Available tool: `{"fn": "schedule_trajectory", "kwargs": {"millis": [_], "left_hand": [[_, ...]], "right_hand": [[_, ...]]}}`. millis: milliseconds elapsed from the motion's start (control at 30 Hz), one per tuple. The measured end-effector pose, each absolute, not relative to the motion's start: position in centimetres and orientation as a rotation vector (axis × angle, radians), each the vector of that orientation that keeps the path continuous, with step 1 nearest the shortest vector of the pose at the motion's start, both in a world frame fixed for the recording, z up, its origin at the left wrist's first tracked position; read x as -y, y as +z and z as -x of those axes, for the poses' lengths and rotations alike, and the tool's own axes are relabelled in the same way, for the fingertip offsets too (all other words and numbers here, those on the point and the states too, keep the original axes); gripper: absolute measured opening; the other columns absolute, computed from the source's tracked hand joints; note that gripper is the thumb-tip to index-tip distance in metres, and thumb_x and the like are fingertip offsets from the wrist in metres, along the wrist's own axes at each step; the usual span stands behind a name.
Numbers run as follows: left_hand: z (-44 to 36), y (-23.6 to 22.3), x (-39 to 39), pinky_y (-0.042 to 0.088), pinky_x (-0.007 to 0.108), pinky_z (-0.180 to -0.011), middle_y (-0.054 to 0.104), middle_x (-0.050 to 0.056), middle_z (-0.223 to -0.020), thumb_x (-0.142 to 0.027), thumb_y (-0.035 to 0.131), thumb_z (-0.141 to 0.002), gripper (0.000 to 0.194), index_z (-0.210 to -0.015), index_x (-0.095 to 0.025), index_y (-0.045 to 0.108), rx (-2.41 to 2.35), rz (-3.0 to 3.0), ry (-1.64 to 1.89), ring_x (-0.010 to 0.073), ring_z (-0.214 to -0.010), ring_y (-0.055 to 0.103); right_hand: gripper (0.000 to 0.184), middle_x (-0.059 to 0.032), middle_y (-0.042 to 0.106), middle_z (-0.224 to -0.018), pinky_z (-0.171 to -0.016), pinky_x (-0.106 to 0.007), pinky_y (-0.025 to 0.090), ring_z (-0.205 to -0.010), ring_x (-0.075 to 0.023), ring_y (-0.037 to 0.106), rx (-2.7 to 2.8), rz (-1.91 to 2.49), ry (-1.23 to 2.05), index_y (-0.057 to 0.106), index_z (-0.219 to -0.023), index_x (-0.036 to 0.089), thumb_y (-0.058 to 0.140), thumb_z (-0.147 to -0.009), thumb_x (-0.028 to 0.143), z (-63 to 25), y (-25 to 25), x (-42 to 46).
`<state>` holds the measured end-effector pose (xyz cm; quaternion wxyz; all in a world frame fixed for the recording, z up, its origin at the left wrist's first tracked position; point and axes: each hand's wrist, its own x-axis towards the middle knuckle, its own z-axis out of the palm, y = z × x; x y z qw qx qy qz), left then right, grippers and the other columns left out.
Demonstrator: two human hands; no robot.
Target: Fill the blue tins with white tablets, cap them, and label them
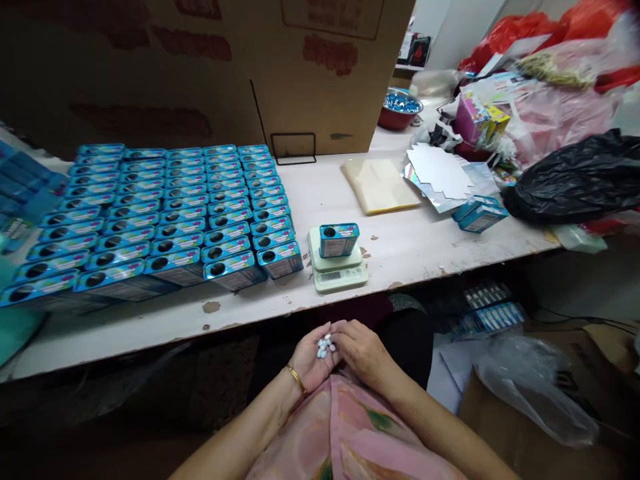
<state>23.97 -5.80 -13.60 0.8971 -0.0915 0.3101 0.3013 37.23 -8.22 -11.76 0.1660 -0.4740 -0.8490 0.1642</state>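
Observation:
My left hand (310, 360) lies palm up in my lap, cupped around several small white and pale blue candies (325, 346). Resting against it, my right hand (364, 352) has its fingers curled at the edge of the candies; its fingertips are partly hidden, so what they pinch, if anything, does not show. Beyond both hands, at the table's front edge, a pale green digital scale (341, 277) carries one blue candy box (339, 240) labelled "Caramelo Macizo". The digits on its display are too small to read.
Rows of upright blue boxes (173, 227) with dark round openings fill the table's left. Behind stands a large cardboard carton (200, 73). A red bowl (397, 119) of blue pieces, a flat packet (383, 185), two blue boxes (480, 213) and a black bag (580, 177) lie rightward.

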Motion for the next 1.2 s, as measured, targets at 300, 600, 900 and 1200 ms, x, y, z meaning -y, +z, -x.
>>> {"fn": "schedule_trajectory", "kwargs": {"millis": [300,600,900,1200], "left_hand": [[-23.8,-13.9,5.7,0.043,0.016,-0.043,0.056,0.004,-0.062,-0.018,0.049,-0.077,0.011,-0.072,-0.009,0.054,-0.771,0.19,0.655,0.0075,-0.052,0.053],[-22.2,-13.5,5.6,0.013,0.009,-0.028,0.041,-0.005,-0.051,-0.029,0.051,-0.078,0.018,-0.069,-0.013,0.047,-0.808,0.139,0.74,0.0,-0.034,0.03],[-15.8,-12.9,5.5,0.014,0.009,-0.027,0.036,-0.006,-0.05,-0.027,0.047,-0.08,0.017,-0.071,-0.012,0.047,-0.849,0.235,1.01,-0.0007,-0.032,0.027],[-8.3,-10.4,3.5,0.019,0.009,-0.025,0.037,-0.006,-0.052,-0.013,0.04,-0.081,0.01,-0.073,-0.015,0.047,-0.925,0.089,1.448,0.0009,-0.033,0.031]], "right_hand": [[0.026,-0.006,0.053,-0.106,-0.083,-0.032,0.043,-0.097,-0.0167,0.048,2.089,1.322,0.383,0.052,-0.107,0.022,0.043,-0.083,0.018,-38.3,-9.7,6.3],[0.044,-0.0102,0.043,-0.119,-0.088,-0.038,0.041,-0.107,-0.023,0.044,2.047,1.441,0.122,0.043,-0.12,0.018,0.048,-0.077,0.017,-39.9,-6.4,-6.4],[0.029,-0.0087,0.051,-0.106,-0.078,-0.032,0.043,-0.092,-0.0203,0.048,2.438,1.071,0.169,0.051,-0.109,0.018,0.043,-0.081,0.018,-31.2,-3.5,-0.3],[0.015,-0.0084,0.054,-0.091,-0.067,-0.03,0.041,-0.082,-0.0186,0.048,2.61,0.846,-0.011,0.055,-0.09,0.016,0.043,-0.082,0.018,-16.9,-5.4,-4.1]]}}
